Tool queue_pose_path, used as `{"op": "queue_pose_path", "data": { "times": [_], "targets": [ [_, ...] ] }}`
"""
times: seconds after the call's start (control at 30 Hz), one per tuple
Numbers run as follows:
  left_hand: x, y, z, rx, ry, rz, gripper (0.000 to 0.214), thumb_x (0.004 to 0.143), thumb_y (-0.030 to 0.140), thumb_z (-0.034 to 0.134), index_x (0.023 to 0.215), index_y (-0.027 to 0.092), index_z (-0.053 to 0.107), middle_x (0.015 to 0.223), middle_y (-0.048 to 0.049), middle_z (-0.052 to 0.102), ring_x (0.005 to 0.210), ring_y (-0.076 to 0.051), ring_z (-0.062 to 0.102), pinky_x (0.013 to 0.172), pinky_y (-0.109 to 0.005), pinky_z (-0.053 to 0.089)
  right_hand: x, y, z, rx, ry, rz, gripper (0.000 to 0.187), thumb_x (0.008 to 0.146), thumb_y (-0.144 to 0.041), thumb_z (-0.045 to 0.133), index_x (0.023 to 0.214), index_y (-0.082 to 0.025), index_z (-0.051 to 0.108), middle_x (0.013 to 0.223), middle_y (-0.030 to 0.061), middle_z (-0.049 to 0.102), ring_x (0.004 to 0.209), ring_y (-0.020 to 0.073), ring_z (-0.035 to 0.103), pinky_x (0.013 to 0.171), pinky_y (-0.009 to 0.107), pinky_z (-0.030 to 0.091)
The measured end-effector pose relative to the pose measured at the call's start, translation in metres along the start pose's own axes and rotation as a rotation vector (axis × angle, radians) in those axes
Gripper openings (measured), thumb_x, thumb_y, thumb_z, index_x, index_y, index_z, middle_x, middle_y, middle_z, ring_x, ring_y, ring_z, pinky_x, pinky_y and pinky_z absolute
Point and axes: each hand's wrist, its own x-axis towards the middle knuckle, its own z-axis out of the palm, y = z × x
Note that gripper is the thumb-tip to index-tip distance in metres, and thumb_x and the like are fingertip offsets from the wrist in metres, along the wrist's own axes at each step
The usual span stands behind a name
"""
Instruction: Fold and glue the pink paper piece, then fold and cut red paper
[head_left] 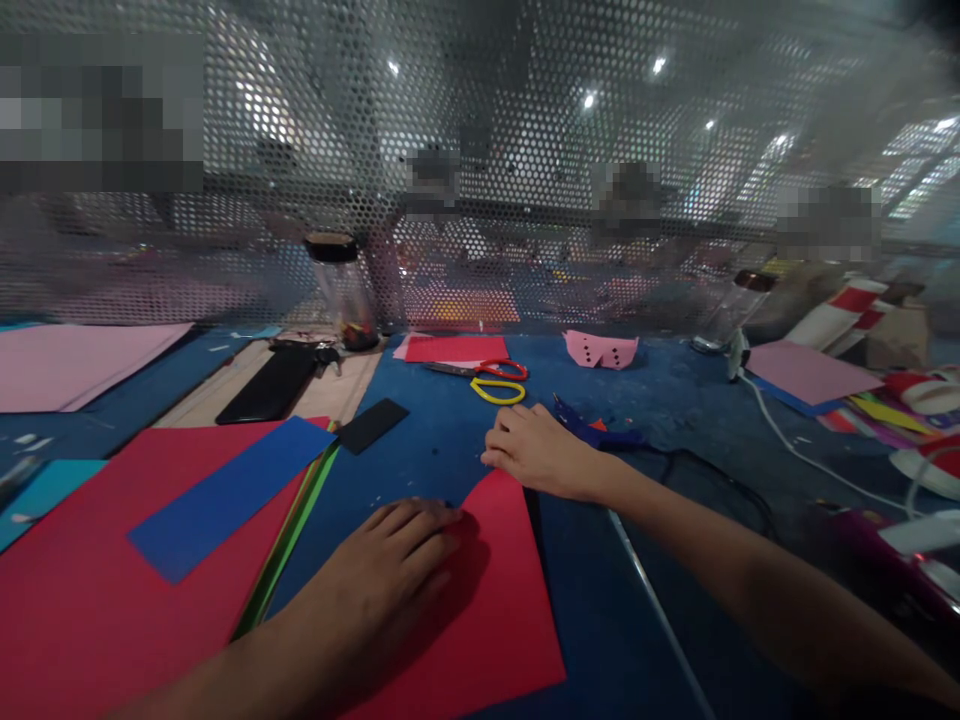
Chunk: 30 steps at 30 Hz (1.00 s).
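Observation:
A red craft sheet (495, 600) lies on the blue table in front of me, its far end narrowing and curving up. My left hand (405, 560) rests on the sheet's left side, palm down with fingers stretched out. At the far tip, my right hand (529, 445) has its fingers curled closed on the sheet's edge; the fingertips are partly hidden. A dark strip (533, 515) shows along the sheet's right edge below the right wrist. Just beyond the right hand are scissors (499, 383) with one red and one yellow handle, and a dark blue glue gun (600, 428).
Left are a large red sheet (112, 600), a blue strip (232, 495), a black piece (373, 425) and a black phone (268, 383). A pink cut-out (600, 350) and jars (345, 295) stand before a perforated metal screen (480, 120). A clear stick (660, 610) and a white cable (810, 455) lie right.

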Motion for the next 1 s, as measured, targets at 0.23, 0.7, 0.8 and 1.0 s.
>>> {"op": "queue_pose_path", "data": {
  "times": [0.23,0.7,0.8,1.0],
  "targets": [
    [-0.001,0.003,-0.001,-0.03,0.007,-0.045,0.028,0.1,0.017,0.051,0.124,0.027,0.065,0.136,-0.0059,0.064,0.12,-0.025,0.061,0.101,-0.044,0.053,0.003,-0.003,-0.002,0.091,-0.038,0.074,0.034,0.105,-0.038,0.049,0.092,-0.02,0.073,0.1,0.0085,0.067,0.098,0.0244,0.058,0.083,0.036,0.035],
    [-0.002,0.001,0.005,-0.022,0.004,-0.043,0.029,0.102,0.02,0.05,0.126,0.029,0.063,0.135,-0.0047,0.065,0.121,-0.023,0.061,0.101,-0.041,0.052,-0.03,-0.005,-0.016,0.983,-0.025,0.463,0.016,0.095,-0.034,0.056,0.104,-0.02,0.06,0.1,0.0057,0.07,0.093,0.0184,0.07,0.073,0.028,0.057],
    [-0.005,0.0,0.006,-0.049,0.016,-0.078,0.028,0.103,0.022,0.049,0.126,0.029,0.063,0.139,-0.0046,0.063,0.124,-0.024,0.059,0.102,-0.041,0.052,-0.037,-0.009,-0.013,1.181,0.018,0.516,0.019,0.095,-0.035,0.055,0.107,-0.021,0.056,0.114,0.0069,0.064,0.109,0.0181,0.066,0.083,0.031,0.059],
    [-0.004,-0.006,0.007,-0.066,0.066,-0.128,0.026,0.098,0.02,0.054,0.12,0.027,0.066,0.141,-0.0055,0.063,0.133,-0.028,0.054,0.106,-0.049,0.05,-0.04,-0.011,-0.015,1.585,0.091,0.614,0.024,0.087,-0.036,0.07,0.102,-0.02,0.061,0.105,0.0041,0.062,0.103,0.0173,0.063,0.092,0.036,0.055]
  ]
}}
